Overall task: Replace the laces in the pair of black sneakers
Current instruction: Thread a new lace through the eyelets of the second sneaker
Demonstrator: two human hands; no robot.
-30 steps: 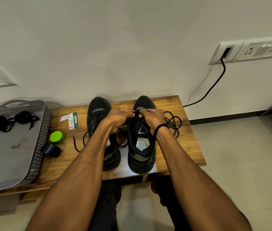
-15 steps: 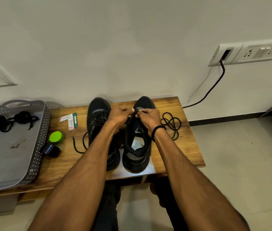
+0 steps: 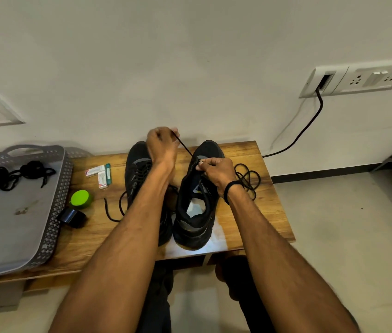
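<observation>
right sneaker [image 3: 195, 207]: black, stands on the wooden table [image 3: 262, 212] near its middle, toe to the wall, mouth open with a pale insole showing.
lace [image 3: 184, 146]: thin black strand, runs taut from the lacing area of the right sneaker toward 11 o'clock.
left hand [image 3: 162, 146]: fingers curled round the far end of the lace, raised above the toe of the left sneaker.
right hand [image 3: 216, 170]: pinches the spot where the lace leaves the shoe. The two hands are apart.
left sneaker [image 3: 137, 174]: just beside the right sneaker at its 9 o'clock, laced, partly hidden by the forearm.
spare lace [image 3: 247, 179]: loose black coil on the table at 3 o'clock of the right sneaker.
small items: two small boxes [image 3: 99, 173], a green-capped object [image 3: 81, 198] and a black object [image 3: 72, 217], at 9 o'clock of the pair.
tray [image 3: 53, 212]: grey, perforated, at the table's 9 o'clock end, holds bundled laces [image 3: 15, 175].
wall socket [image 3: 358, 79]: at 2 o'clock, with a black cable [image 3: 305, 131] hanging from it.
</observation>
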